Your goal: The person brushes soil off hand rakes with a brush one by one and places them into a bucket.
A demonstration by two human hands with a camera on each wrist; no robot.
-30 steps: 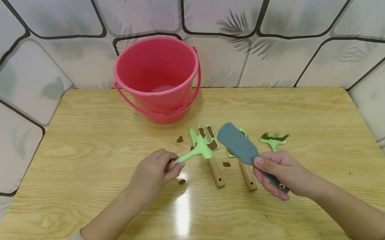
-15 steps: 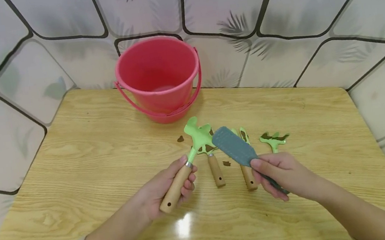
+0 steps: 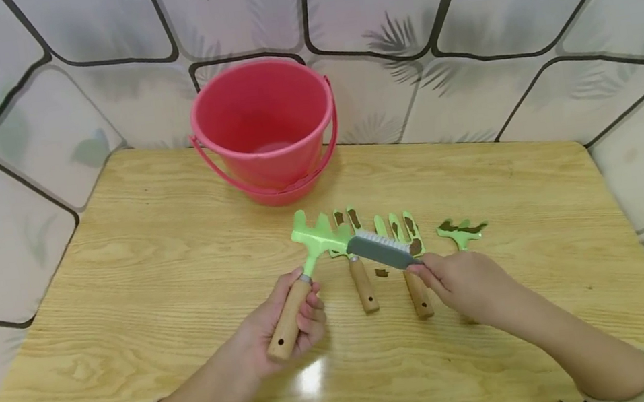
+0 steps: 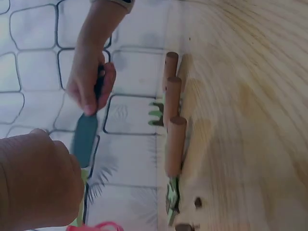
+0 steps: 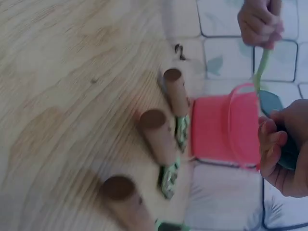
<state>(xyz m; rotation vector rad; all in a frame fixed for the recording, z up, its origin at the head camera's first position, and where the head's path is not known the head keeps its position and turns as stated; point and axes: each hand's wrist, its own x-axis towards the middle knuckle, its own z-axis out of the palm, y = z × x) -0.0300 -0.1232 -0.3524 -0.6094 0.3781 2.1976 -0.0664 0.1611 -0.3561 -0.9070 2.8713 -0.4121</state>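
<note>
My left hand point(image 3: 255, 342) grips the wooden handle of a small green garden rake point(image 3: 316, 237), its head raised and pointing away from me. In my right hand point(image 3: 473, 283) is a grey brush point(image 3: 380, 254) with white bristles, tilted so they face up and away. The brush tip overlaps the rake head's right side in the head view. Below lie two green hand forks with wooden handles, a left fork point(image 3: 362, 284) and a right fork point(image 3: 418, 293), both smeared brown. The left wrist view shows the brush's flat back point(image 4: 85, 139) beyond my left fist point(image 4: 38, 183).
A pink bucket point(image 3: 269, 174) with its handle down stands at the table's back, near the patterned wall point(image 3: 467, 100). Another green rake point(image 3: 462, 233), brown on its tines, lies at the right. A brown crumb point(image 3: 381, 272) rests on the wooden table point(image 3: 154, 270) between the forks.
My left hand has turned over, bringing the rake from pointing right to pointing away, handle showing. My right hand has rolled the brush from its flat back to its bristles.
</note>
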